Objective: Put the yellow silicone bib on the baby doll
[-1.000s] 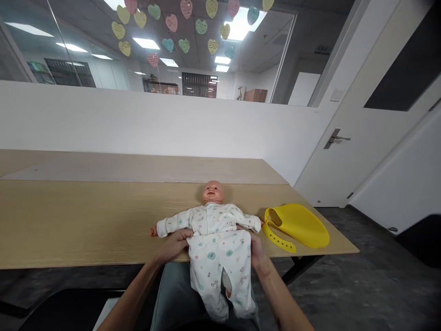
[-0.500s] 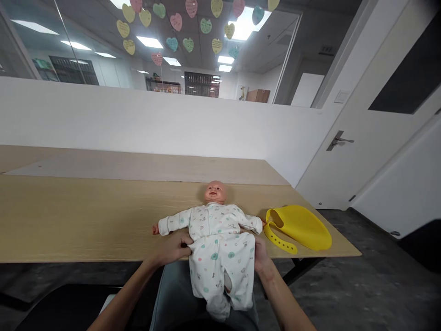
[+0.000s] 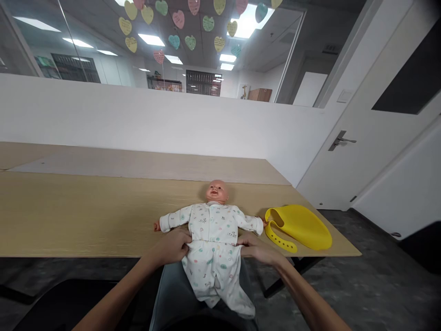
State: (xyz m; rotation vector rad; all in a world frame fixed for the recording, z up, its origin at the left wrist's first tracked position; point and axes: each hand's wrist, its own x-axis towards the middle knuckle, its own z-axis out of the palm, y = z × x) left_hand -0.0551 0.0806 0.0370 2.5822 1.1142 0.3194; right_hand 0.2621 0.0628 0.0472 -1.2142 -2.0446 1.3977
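Note:
A baby doll [image 3: 217, 191] lies face up at the table's front edge, arms spread, in a white printed top [image 3: 212, 224]. Its white printed pants [image 3: 215, 269] hang over the edge onto my lap. My left hand [image 3: 176, 246] is closed on the waistband at the left side, thumb and fingers pinching the cloth. On the opposite side my right hand [image 3: 255, 247] grips the waistband, its fingertips partly hidden by fabric. Just right of the doll's hand lies a yellow silicone bib [image 3: 301, 226] with a holed strap curling toward the front.
The wooden table [image 3: 76, 211] runs along a white wall [image 3: 138, 122] below a window with heart-shaped notes. At the right is a white door [image 3: 347, 170] with a metal handle. A dark chair [image 3: 79, 303] stands below the table at the left.
My right hand has moved up and inward from the side of the pants to the waistband. The pant legs have shifted, one now slanting to the right. My left hand keeps its hold.

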